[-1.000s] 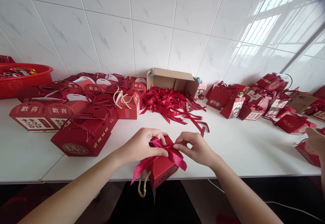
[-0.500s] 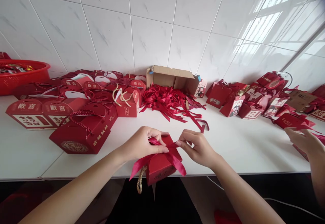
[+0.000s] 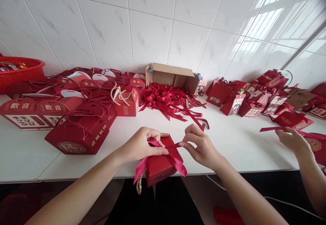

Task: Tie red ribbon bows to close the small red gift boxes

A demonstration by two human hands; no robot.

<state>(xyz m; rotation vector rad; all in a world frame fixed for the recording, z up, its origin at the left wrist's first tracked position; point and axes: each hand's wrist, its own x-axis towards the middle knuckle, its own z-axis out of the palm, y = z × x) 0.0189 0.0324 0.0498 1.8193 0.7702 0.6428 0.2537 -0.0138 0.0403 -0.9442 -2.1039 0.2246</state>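
A small red gift box (image 3: 163, 169) lies at the table's front edge, with a gold cord (image 3: 139, 185) hanging at its left side. Over its top runs a shiny red ribbon (image 3: 177, 165), its tails spread to both sides. My left hand (image 3: 146, 145) pinches the ribbon's folds between thumb and fingers against the box top. Just to the right, my right hand (image 3: 200, 146) grips a strand of the same ribbon between thumb and forefinger and holds it taut. The crossing of the ribbon is partly hidden under my left thumb.
Many red gift boxes (image 3: 76, 130) crowd the left side. A cardboard box (image 3: 170, 69) lies behind heaped red ribbons (image 3: 163, 97). Finished-looking boxes (image 3: 251, 111) stand right. A co-worker's hand (image 3: 292, 141) holds ribbon at far right; a red basket (image 3: 22, 72) is far left.
My right hand has moved slightly right, drawing the ribbon strand longer. My left hand stays on the box. The co-worker's hand has moved left with a ribbon, and another red box shows beside it.
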